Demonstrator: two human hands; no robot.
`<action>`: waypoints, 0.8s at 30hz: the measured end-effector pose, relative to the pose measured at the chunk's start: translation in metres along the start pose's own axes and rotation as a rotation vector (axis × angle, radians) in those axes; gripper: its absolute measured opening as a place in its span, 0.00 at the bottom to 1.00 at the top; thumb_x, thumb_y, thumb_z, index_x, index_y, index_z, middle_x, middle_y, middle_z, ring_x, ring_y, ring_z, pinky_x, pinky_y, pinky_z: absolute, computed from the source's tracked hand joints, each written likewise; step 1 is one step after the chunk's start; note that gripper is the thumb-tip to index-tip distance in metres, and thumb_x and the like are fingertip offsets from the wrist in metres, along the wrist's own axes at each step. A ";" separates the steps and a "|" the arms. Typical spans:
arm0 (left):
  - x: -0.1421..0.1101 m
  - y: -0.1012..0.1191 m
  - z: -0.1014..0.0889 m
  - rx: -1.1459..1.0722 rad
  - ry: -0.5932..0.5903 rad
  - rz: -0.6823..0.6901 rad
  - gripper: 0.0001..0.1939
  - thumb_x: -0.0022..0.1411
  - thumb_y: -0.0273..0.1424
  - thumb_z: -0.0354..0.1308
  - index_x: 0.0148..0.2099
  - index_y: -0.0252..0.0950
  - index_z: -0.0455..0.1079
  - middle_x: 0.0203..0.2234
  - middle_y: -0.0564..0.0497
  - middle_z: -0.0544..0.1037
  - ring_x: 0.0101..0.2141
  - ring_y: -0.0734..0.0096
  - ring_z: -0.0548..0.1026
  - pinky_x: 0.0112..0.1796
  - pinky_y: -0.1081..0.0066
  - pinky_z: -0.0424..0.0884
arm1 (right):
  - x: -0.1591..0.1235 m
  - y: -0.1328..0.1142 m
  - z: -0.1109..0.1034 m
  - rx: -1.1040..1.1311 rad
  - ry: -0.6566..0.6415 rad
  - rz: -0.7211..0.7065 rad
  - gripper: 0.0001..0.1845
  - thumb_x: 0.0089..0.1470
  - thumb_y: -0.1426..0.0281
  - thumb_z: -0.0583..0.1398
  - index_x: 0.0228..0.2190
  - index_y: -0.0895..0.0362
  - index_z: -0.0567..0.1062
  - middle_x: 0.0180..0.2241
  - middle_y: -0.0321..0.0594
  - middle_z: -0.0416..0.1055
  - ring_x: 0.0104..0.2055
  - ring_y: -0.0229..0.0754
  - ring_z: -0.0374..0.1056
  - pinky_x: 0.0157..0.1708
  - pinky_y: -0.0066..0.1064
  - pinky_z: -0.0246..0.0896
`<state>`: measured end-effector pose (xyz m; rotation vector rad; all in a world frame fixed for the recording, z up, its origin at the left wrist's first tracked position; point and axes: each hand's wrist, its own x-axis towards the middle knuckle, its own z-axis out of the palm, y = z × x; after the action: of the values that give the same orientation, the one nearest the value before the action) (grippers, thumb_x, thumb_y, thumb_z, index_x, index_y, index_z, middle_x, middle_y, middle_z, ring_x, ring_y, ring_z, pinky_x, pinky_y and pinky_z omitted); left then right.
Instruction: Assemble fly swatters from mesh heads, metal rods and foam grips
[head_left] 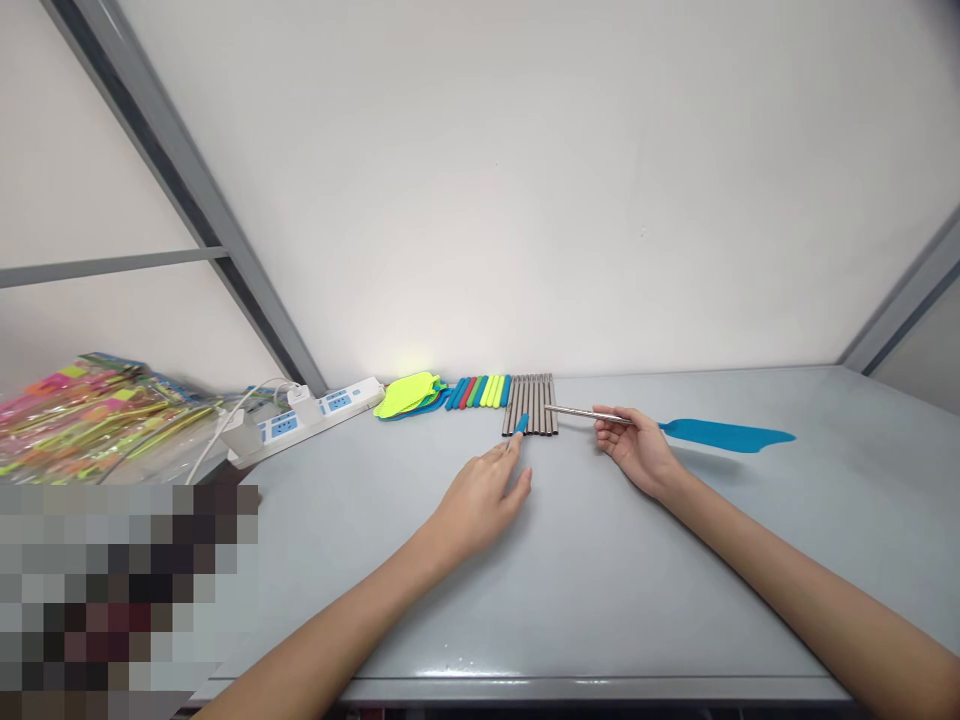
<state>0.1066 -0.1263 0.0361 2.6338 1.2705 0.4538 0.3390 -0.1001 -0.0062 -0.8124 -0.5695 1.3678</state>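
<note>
My right hand (636, 452) is closed round the metal rod (576, 411) of what looks like a fly swatter. Its flat blue paddle (727, 435) points right, above the table, while the bare rod end points left. My left hand (480, 495) pinches a short blue handle sleeve (522, 424) over the near ends of the metal tubes (546, 395), which lie side by side. The sleeve and the rod end are apart. To the left of the tubes is a row of coloured handle sleeves (491, 391) in blue, red, green and yellow.
A stack of yellow and blue paddles (409, 393) lies left of the sleeves. Beyond it is a white power strip (307, 418) with plugs and cables. Bagged colourful goods (97, 420) are piled at far left. A white wall (570, 200) stands behind the grey table (600, 600).
</note>
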 end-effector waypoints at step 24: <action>0.014 -0.033 0.025 0.241 -0.089 -0.133 0.26 0.60 0.39 0.33 0.57 0.32 0.48 0.53 0.41 0.57 0.55 0.63 0.51 0.47 0.63 0.53 | 0.000 0.000 0.000 -0.033 -0.012 -0.001 0.10 0.45 0.72 0.53 0.29 0.62 0.74 0.21 0.41 0.67 0.23 0.35 0.61 0.23 0.25 0.60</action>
<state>0.0995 -0.0953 0.0061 2.7006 1.5455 0.1693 0.3390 -0.1001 -0.0065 -0.8305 -0.6027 1.3664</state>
